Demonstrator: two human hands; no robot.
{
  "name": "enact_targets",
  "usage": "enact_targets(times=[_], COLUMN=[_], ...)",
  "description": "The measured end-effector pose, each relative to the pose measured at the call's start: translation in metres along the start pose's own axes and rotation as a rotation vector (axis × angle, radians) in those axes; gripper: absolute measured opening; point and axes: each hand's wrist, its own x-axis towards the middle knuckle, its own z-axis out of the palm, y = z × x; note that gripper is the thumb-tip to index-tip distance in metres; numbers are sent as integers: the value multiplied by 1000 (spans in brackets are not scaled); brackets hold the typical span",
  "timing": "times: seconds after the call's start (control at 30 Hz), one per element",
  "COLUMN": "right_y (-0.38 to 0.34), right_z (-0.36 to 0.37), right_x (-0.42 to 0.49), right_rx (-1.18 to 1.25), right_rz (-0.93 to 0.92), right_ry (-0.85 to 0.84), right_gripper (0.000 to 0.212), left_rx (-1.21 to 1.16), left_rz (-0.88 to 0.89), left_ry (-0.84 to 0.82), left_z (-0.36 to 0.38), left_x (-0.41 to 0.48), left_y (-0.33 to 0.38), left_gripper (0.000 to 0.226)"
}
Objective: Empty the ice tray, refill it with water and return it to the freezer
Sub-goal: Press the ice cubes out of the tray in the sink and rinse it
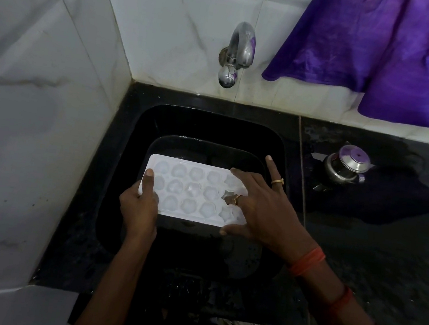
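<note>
Tap (238, 53) above sink (122, 166); pot (346, 166) right.

I'm seeing the left hand (139, 207) gripping the white ice tray (190, 192) over the black sink (127, 151), right hand (259, 209) spread across its right end, tap (241, 45) above

Your ice tray (192, 195) is white, the sink (213, 124) black, the cloth (385, 56) purple, the tiles (40, 85) white with grey veins, your bangles (308, 262) orange.

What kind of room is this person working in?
Most likely a home kitchen: a black sink sunk in a dark counter, a metal tap on the tiled wall above it, a small steel pot beside it, and an ice tray held over the basin.
</note>
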Motion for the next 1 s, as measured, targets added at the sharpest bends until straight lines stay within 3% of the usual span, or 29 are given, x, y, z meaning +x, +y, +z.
enact_targets(times=[0.17, 0.4, 0.77, 1.0], right_y=[1, -1, -5, -6], right_z=[-4, -3, 2, 3], right_x=[0, 0, 4, 5], right_rx=[13, 33, -14, 90], right_rz=[-7, 45, 84, 97], right_ry=[64, -80, -124, -48], right_gripper=[66, 71, 83, 77], left_rx=[-11, -19, -6, -9], left_rz=[-11, -29, -17, -27], left_ry=[11, -6, -9, -7], left_z=[2, 4, 4, 2], left_x=[2, 1, 5, 7], left_y=[2, 3, 6, 3], left_gripper=[52, 49, 53, 57])
